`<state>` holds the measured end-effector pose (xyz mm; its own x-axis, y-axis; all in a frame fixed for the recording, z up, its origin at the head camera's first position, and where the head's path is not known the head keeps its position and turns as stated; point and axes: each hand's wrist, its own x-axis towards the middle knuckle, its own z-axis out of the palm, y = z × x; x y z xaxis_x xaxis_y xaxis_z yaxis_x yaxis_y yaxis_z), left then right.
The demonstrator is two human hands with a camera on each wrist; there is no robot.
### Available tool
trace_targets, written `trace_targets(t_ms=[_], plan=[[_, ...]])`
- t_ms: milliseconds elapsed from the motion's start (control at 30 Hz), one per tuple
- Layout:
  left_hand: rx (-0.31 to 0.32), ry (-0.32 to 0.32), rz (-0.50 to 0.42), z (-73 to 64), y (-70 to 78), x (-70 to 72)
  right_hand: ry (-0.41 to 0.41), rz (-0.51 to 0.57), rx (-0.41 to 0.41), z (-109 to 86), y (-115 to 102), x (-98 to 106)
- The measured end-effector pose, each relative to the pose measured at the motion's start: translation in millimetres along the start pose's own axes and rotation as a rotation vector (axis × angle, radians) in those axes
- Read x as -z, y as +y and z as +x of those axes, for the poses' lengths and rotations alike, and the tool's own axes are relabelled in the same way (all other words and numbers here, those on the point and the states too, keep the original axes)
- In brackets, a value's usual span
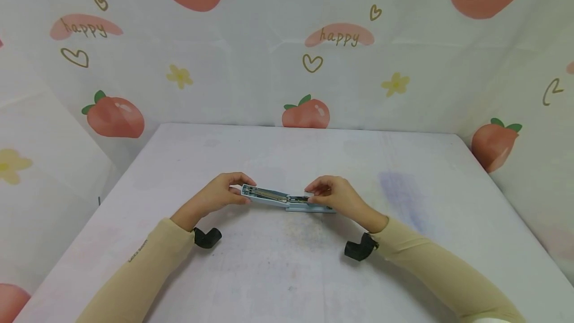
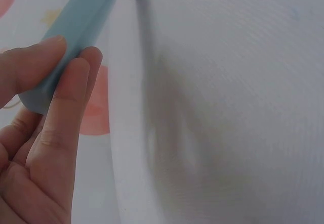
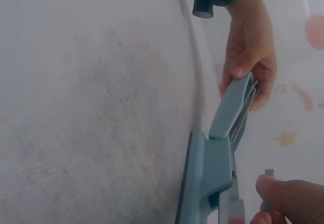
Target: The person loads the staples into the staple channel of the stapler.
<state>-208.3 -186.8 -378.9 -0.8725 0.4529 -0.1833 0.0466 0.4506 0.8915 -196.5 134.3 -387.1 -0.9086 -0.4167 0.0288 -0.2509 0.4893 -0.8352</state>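
Note:
A light blue stapler (image 1: 265,200) is folded wide open over the table, its metal inside facing up. My left hand (image 1: 222,194) grips the end of its raised cover (image 2: 83,19), thumb on one side and fingers on the other. The stapler's base (image 3: 205,171) lies to the right, low at the table. Over the open base, my right hand (image 1: 334,194) pinches a small grey strip (image 3: 267,188) that looks like a row of staples. Most of that strip is hidden by the thumb and fingertips.
The white table (image 1: 269,273) has faint stains and a purple smudge (image 1: 401,198) on the right. Behind it hangs a white cloth (image 1: 251,44) printed with peaches. A black wrist camera (image 1: 208,238) sits on the left wrist, another (image 1: 360,247) on the right.

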Motion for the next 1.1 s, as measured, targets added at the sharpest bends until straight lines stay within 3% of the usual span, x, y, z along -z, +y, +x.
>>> trace_targets(t_ms=[1100], plan=[[-0.001,0.005,0.015,-1.4,1.5,-0.8,-0.029,-0.094,0.052,5.9,3.7,-6.9]])
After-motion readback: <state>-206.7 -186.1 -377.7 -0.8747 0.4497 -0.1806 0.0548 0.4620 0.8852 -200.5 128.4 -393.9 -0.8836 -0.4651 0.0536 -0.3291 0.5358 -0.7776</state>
